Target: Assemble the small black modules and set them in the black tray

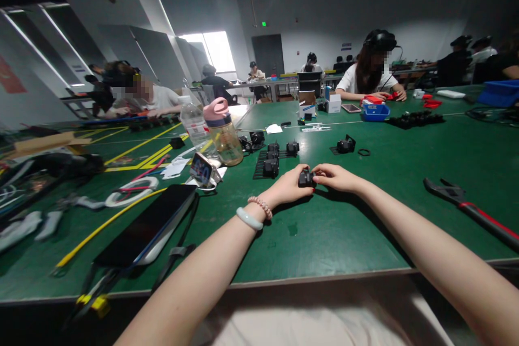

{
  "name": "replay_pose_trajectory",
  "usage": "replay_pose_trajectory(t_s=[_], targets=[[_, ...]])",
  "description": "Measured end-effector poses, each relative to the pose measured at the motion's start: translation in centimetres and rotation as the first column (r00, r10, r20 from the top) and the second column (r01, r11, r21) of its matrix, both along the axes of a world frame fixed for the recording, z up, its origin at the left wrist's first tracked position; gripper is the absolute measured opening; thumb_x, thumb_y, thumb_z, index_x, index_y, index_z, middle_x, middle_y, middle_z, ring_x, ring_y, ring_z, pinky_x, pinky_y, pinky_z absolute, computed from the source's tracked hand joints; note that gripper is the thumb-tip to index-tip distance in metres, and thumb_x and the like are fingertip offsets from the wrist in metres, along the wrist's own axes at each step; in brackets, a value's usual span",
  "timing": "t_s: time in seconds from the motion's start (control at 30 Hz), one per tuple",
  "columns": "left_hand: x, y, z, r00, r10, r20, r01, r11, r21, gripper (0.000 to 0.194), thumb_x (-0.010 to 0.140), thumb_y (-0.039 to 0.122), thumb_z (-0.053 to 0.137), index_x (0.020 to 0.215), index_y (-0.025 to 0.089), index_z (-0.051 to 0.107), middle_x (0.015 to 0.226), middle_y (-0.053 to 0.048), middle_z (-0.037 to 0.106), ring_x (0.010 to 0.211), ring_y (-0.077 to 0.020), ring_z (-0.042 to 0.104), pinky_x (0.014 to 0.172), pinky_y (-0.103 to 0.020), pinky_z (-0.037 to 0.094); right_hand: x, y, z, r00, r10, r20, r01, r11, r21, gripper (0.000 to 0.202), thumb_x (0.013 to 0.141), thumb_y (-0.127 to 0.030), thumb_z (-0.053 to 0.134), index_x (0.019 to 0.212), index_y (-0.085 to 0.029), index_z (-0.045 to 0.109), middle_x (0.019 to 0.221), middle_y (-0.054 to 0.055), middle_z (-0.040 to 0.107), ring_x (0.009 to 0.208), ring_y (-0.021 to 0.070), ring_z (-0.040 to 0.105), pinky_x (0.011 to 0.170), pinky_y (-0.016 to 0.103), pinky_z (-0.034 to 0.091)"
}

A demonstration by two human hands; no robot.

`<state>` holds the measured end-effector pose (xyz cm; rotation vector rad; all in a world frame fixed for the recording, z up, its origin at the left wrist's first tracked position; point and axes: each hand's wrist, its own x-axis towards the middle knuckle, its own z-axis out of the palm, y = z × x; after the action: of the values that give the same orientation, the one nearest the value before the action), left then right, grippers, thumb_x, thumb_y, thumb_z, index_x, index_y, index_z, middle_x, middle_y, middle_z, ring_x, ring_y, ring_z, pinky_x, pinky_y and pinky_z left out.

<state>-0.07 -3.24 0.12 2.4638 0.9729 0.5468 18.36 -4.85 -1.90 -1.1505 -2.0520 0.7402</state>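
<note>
Two bare hands meet around one small black unit [306,179] just above the green tabletop [320,243], the left hand [290,184] gripping its side and the right hand [336,177] pinching at its other edge with bent, close-set fingers. At left lies a dark flat-screened device [148,227]; at right, well apart from the hands, rests a long-handled tool [474,208] with red-and-black grips.

Just beyond the hands, several similar black units [271,165] sit clustered beside slatted black pieces, with a lone unit [346,144] and a dark ring [364,152] to the right. The work appears under way on a single unit; whether the others are finished or waiting cannot be told, so the count done and left stays uncertain.

Farther left, a pink-lidded bottle [227,143] stands upright beside a clear bottle [193,124]; the first is amber-tinted, its contents hard to make out. Past the lone unit, a small blue bin [376,113] has red pieces [373,100] showing at its rim, though inside or behind is unclear. An upright carton [307,104] keeps its contents hidden.

Beyond the bin, a co-worker in white [347,85] handles a red item [392,96]; a larger blue bin [500,93] sits at far right, its inside unseen.
</note>
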Motion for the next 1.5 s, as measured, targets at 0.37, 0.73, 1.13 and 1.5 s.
replay_pose_trajectory(t_s=[0.37,0.73,1.13,1.5], targets=[[-0.03,-0.1,0.05,1.0,-0.001,0.028,0.001,1.0,-0.017,0.058,0.058,0.034,0.057,0.111,0.019,0.038,0.099,-0.005,0.052,0.088,-0.0189,0.051,0.077,-0.029,0.039,0.09,0.39,-0.21,0.996,-0.027,0.09,0.023,0.999,0.043,0.036,0.075,-0.045,0.039,0.078,-0.015,0.058,0.071,0.003,0.054,0.068,0.0127,0.047,0.065,0.025,0.036],[0.03,0.2,-0.35,0.999,-0.008,0.037,0.008,1.0,0.007,0.06,0.058,0.035,0.057,0.112,0.018,0.037,0.104,-0.006,0.05,0.091,-0.0193,0.05,0.079,-0.03,0.038,0.23,0.44,-0.23,0.993,-0.028,0.111,0.022,0.998,0.052,0.037,0.076,-0.046,0.036,0.072,-0.015,0.057,0.072,0.004,0.054,0.07,0.0133,0.048,0.068,0.026,0.036],[0.04,-0.06,-0.03,1.0,-0.009,0.018,0.009,1.0,0.001,0.058,0.059,0.033,0.057,0.111,0.019,0.038,0.097,-0.004,0.052,0.086,-0.0182,0.051,0.076,-0.029,0.04,0.2,0.49,-0.34,0.992,-0.033,0.121,0.026,0.998,0.054,0.039,0.076,-0.047,0.035,0.069,-0.015,0.056,0.072,0.004,0.054,0.07,0.0133,0.048,0.068,0.026,0.036],[0.03,0.05,-0.13,1.0,-0.022,0.02,0.022,1.0,0.007,0.058,0.059,0.035,0.056,0.112,0.019,0.038,0.098,-0.005,0.053,0.086,-0.0182,0.051,0.076,-0.029,0.039,0.18,0.07,-0.15,1.0,-0.016,-0.021,0.016,0.999,-0.037,0.038,0.076,-0.046,0.035,0.089,-0.015,0.053,0.076,0.003,0.055,0.068,0.0123,0.049,0.064,0.025,0.037]])
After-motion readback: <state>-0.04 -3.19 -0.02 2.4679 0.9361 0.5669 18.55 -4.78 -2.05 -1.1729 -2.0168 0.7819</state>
